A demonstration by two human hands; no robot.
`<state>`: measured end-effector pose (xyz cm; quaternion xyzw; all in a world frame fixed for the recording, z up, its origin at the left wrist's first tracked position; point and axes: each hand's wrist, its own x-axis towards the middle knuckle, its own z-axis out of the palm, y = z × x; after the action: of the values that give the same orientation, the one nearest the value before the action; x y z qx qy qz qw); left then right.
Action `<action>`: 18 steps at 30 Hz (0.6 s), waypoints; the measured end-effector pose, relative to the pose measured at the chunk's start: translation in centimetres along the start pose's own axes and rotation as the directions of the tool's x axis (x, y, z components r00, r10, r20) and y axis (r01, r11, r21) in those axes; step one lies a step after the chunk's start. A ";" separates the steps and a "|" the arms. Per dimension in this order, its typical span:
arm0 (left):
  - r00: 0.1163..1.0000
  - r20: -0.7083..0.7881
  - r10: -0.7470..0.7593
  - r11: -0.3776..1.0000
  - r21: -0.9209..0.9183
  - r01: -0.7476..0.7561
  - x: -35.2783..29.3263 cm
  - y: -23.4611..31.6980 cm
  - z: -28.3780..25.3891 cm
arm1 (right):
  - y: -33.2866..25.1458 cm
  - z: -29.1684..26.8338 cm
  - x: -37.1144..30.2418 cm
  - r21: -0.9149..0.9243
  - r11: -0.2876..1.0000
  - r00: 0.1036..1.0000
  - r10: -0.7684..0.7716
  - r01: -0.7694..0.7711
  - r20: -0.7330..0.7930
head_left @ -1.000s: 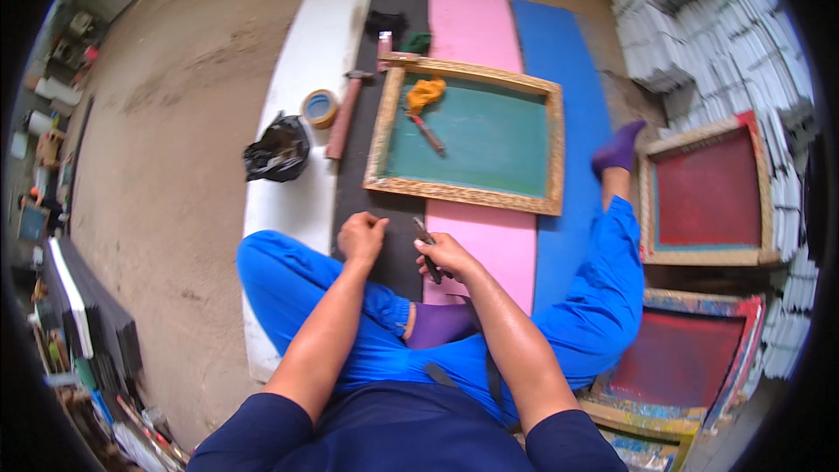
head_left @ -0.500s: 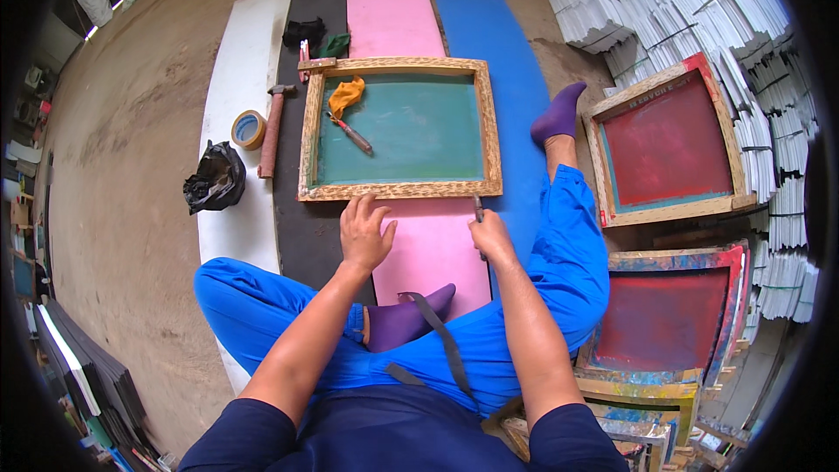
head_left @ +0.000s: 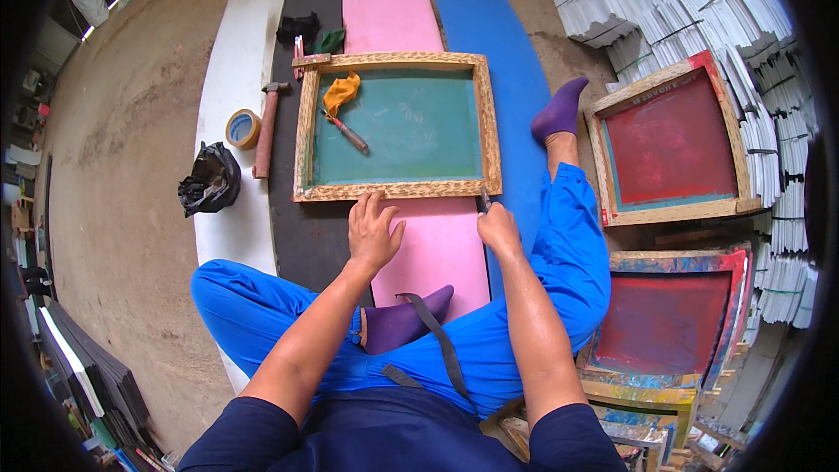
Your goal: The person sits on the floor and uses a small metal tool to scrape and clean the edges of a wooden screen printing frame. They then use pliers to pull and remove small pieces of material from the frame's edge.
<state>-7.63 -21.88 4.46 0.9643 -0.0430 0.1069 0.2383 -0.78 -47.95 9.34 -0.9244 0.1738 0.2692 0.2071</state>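
Observation:
A wooden frame with a green mesh panel lies flat in front of me. My left hand is open, its fingertips at the frame's near bar and its thumb spread to the right. In my closed right hand is a small dark metal tool. Its tip points up at the frame's near right corner; whether it touches the wood I cannot tell. My fist hides the rest of the tool. On the mesh are an orange cloth and a thin-handled tool.
Left of the frame are a hammer, a tape roll and a black plastic bag. A red-handled tool lies by the far left corner. Red-meshed frames and stacked white bundles stand to the right.
My left hand has shifted slightly right along the near bar. The right hand has turned a little and moved right, bringing the tool's tip close to the frame's corner.

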 end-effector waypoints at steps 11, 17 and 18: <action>1.000 -0.026 -0.005 1.000 -0.009 0.005 0.2 -0.1 0.2 | -0.4 -0.1 0.2 -0.086 0.994 0.997 0.065 -0.069 -0.050; 1.000 -0.029 -0.009 1.000 -0.017 0.008 0.0 -0.4 0.3 | 0.4 0.7 0.5 -0.018 0.999 0.995 0.032 -0.033 -0.091; 0.999 -0.032 -0.008 1.000 -0.018 0.007 0.0 -0.5 0.4 | 0.5 0.9 0.5 0.007 0.999 0.995 0.035 -0.034 -0.091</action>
<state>-7.50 -21.63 3.90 0.9604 -0.0366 0.1212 0.2481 -0.97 -48.03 8.22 -0.9320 0.1997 0.2299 0.1965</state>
